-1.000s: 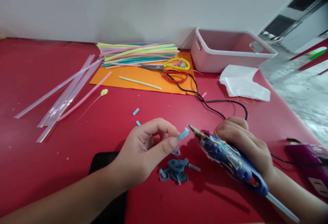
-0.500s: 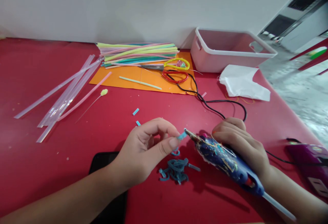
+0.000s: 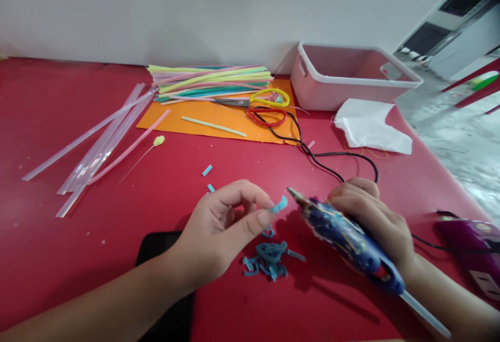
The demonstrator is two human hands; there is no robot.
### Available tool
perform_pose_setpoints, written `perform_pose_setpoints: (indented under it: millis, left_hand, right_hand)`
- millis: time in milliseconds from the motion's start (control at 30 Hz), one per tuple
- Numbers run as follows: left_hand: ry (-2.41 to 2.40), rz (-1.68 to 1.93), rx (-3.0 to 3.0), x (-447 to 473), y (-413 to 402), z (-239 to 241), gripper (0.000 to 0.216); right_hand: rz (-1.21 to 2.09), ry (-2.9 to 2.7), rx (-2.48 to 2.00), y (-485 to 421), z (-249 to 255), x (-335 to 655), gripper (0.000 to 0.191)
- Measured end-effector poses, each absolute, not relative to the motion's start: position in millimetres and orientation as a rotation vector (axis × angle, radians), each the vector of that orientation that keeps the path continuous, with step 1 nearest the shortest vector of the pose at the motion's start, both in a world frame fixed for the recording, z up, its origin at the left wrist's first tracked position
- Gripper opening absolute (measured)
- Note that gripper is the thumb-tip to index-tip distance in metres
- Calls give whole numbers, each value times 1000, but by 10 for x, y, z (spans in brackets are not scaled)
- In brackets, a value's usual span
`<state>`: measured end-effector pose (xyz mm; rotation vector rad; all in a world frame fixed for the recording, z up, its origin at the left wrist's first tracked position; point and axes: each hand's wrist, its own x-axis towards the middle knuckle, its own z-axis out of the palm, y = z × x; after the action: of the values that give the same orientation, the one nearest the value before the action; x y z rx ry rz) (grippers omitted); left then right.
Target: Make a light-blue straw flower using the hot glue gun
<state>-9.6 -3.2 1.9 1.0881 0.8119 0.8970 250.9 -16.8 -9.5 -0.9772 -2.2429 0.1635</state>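
Observation:
Between thumb and forefinger, my left hand [image 3: 230,227] pinches a short, curved piece of blue pipe cleaner [image 3: 279,205]. My right hand [image 3: 378,222] is wrapped round a blue glue gun [image 3: 347,237], its body streaked with dried glue. The metal nozzle points at the blue piece but stands a little apart from it. A clear glue stick [image 3: 425,313] sticks out of the gun's back end. Below the hands lies a small heap of curled blue pipe cleaner pieces [image 3: 269,259] on the red table [image 3: 219,310]. Two flat blue bits [image 3: 207,170] lie beyond my left hand.
A bundle of coloured pipe cleaners [image 3: 214,82] and scissors [image 3: 242,103] rest on orange paper [image 3: 164,119]. Clear plastic strips [image 3: 101,149] lie left. At the back right stand a pink bin [image 3: 332,94] and white paper [image 3: 371,128]. A black cord [image 3: 324,163] crosses the table; a dark phone [image 3: 160,243] sits under my left arm.
The glue gun has drawn back to the right, so its nozzle has come off the blue pipe cleaner piece. That piece's free end now curves upward. My left hand has stayed put.

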Motion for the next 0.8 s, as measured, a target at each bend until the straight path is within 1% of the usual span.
perform_pose_setpoints:
  millis: [100, 267, 467, 800]
  left_hand:
    - [843, 908, 1090, -90, -31, 4, 16]
    - [821, 899, 1077, -73, -17, -8, 16]
    - [792, 901, 1051, -63, -28, -4, 12]
    - [767, 911, 1066, -82, -19, 1, 9]
  right_hand:
    - [159, -2237, -930, -170, -85, 2532, 16]
    - [232, -2316, -920, -180, -121, 2542, 10]
    - [224, -2319, -972, -199, -131, 2523, 14]
    - [244, -2320, -987, -199, -128, 2521, 13]
